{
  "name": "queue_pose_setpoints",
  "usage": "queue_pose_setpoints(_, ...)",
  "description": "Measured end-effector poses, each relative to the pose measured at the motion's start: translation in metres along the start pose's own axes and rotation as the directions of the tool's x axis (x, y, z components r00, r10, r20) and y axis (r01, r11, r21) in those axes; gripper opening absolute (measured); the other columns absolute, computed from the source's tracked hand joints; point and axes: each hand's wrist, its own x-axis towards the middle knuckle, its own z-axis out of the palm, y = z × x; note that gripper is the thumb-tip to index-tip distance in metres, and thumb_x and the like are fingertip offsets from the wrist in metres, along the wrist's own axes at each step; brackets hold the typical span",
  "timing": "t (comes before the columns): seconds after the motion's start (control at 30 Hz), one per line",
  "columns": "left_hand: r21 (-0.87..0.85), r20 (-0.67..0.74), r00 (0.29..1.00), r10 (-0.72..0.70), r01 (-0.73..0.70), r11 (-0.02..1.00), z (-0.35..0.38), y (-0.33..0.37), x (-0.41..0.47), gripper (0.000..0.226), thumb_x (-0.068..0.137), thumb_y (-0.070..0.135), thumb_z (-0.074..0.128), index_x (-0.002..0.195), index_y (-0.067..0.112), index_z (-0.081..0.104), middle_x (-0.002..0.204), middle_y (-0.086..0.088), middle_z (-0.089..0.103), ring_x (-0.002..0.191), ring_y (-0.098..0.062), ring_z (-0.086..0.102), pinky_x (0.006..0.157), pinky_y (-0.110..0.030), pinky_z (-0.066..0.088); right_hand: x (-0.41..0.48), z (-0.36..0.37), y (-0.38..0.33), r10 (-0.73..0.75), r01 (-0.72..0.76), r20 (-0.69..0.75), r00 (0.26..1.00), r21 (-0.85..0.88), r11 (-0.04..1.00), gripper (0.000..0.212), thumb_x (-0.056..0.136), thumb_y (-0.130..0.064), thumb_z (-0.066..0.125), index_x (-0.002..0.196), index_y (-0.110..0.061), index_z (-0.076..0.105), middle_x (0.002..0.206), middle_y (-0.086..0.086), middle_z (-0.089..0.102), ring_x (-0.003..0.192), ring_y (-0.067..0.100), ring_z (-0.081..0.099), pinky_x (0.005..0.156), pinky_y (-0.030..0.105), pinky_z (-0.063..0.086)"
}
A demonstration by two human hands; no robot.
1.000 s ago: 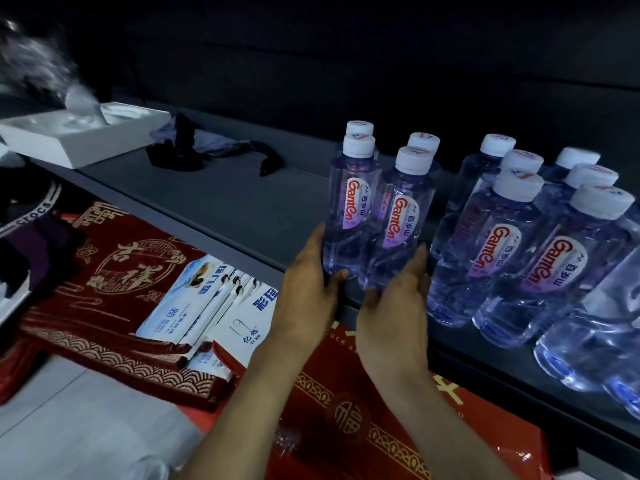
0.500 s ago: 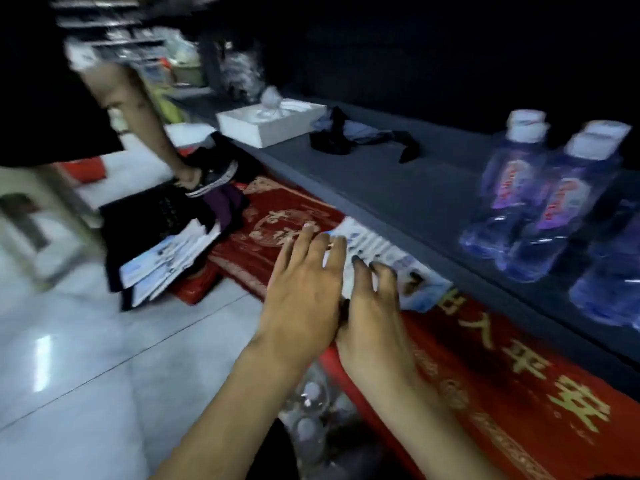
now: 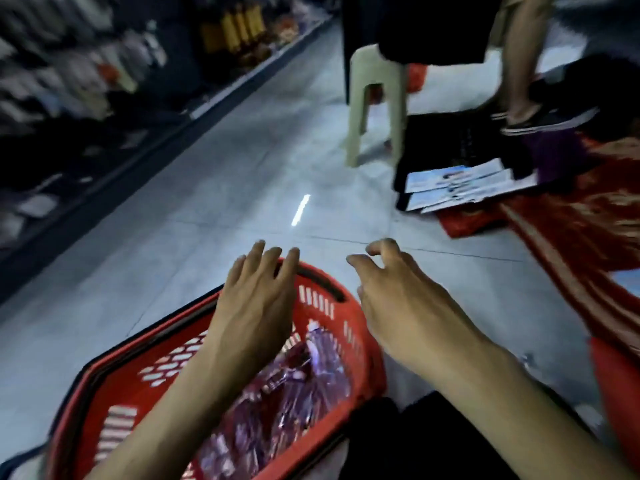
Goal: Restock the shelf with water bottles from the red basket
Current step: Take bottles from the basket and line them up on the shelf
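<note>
I am swinging away from the shelf, now out of view, and bringing both hands over the red basket. Left hand spread flat, right hand loosely curled, both empty. Water bottles are still lying inside the basket, so restocking is continuing.

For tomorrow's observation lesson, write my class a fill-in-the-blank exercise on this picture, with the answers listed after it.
1. The basket that holds the water bottles is coloured ____.
2. Both hands, the left hand and the right hand, hold ____.
3. The hand directly over the basket is the ____ one.
4. The pale plastic stool stands on the ____.

Missing words: red; nothing; left; floor
</note>
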Motion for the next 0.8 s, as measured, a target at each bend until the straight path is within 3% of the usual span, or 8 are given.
queue_pose_setpoints(0.13,-0.033,0.205,0.953,-0.221,0.232,0.972,0.031,-0.072,-0.053,0.058,0.086,0.015,0.065,0.141,0.008,0.047,0.129,-0.016,0.059,0.122,-0.036,0.054,0.099,-0.048,0.047,0.052,0.032,-0.058,-0.149,0.149,0.170,0.974,0.017,0.989,0.037,0.095,-0.016,0.051,0.131,-0.017,0.046,0.129,0.006,0.038,0.116,0.027,0.048,0.072,0.034,0.038)
queue_pose_setpoints(0.27,-0.095,0.468,0.790,-0.396,0.491,0.866,0.075,-0.117,-0.092,0.052,0.098,0.024,0.049,0.147,0.015,0.034,0.143,-0.011,0.047,0.128,-0.030,0.047,0.101,-0.042,0.046,0.113,0.090,-0.099,-0.124,0.124,0.398,0.909,0.026,0.992,0.036,0.095,-0.017,0.048,0.131,-0.016,0.050,0.136,0.012,0.041,0.105,0.029,0.056,0.085,0.039,0.051)
queue_pose_setpoints(0.43,-0.124,0.769,0.479,-0.424,0.762,0.636,0.157,-0.153,-0.129,0.034,0.094,0.032,0.053,0.122,0.013,0.055,0.124,-0.012,0.062,0.108,-0.030,0.061,0.085,-0.035,0.051,0.148,0.179,-0.110,0.096,-0.165,0.623,0.776,0.054,0.985,0.036,0.093,-0.014,0.049,0.126,-0.008,0.061,0.127,0.016,0.061,0.112,0.031,0.060,0.090,0.032,0.050)
queue_pose_setpoints(0.53,-0.184,0.890,0.352,-0.292,0.860,0.476,0.204,-0.150,-0.147,0.028,0.097,0.035,0.053,0.109,0.014,0.067,0.108,-0.009,0.069,0.085,-0.017,0.062,0.072,-0.029,0.051,0.134,0.233,-0.091,0.331,-0.432,0.665,0.669,-0.014,0.902,0.042,0.087,-0.018,0.053,0.129,-0.010,0.054,0.139,0.025,0.048,0.128,0.039,0.047,0.101,0.034,0.045)
queue_pose_setpoints(0.6,-0.206,0.920,0.306,-0.245,0.909,0.364,0.231,-0.138,-0.159,0.026,0.096,0.035,0.055,0.105,0.016,0.070,0.108,-0.012,0.071,0.085,-0.019,0.062,0.077,-0.036,0.054,0.119,0.263,-0.070,0.471,-0.595,0.644,0.602,-0.031,0.803,0.062,0.082,-0.022,0.060,0.140,-0.013,0.039,0.148,0.025,0.033,0.132,0.042,0.042,0.107,0.041,0.043)
queue_pose_setpoints(0.67,-0.197,0.923,0.258,-0.285,0.954,0.228,0.252,-0.127,-0.173,0.023,0.097,0.025,0.054,0.112,0.012,0.066,0.107,-0.012,0.070,0.083,-0.023,0.063,0.073,-0.032,0.054,0.108,0.282,-0.051,0.533,-0.698,0.633,0.561,0.017,0.716,0.077,0.077,-0.022,0.065,0.145,-0.014,0.028,0.145,0.022,0.040,0.128,0.041,0.047,0.103,0.044,0.045)
queue_pose_setpoints(0.73,-0.098,0.918,0.131,-0.375,0.990,0.106,0.264,-0.116,-0.185,0.019,0.099,0.018,0.053,0.114,0.009,0.060,0.094,-0.006,0.065,0.073,-0.017,0.056,0.059,-0.024,0.044,0.099,0.290,-0.035,0.558,-0.752,0.626,0.544,0.069,0.656,0.071,0.080,-0.017,0.069,0.136,-0.018,0.026,0.130,0.016,0.054,0.112,0.037,0.058,0.088,0.038,0.050)
queue_pose_setpoints(0.8,-0.082,0.923,0.026,-0.384,0.988,-0.128,0.276,-0.104,-0.198,0.018,0.093,0.016,0.062,0.109,0.007,0.060,0.094,-0.008,0.066,0.078,-0.021,0.060,0.069,-0.029,0.050,0.090,0.295,-0.021,0.575,-0.776,0.624,0.529,0.081,0.626,0.074,0.080,-0.012,0.075,0.131,-0.021,0.023,0.124,0.014,0.059,0.104,0.033,0.062,0.087,0.038,0.052)
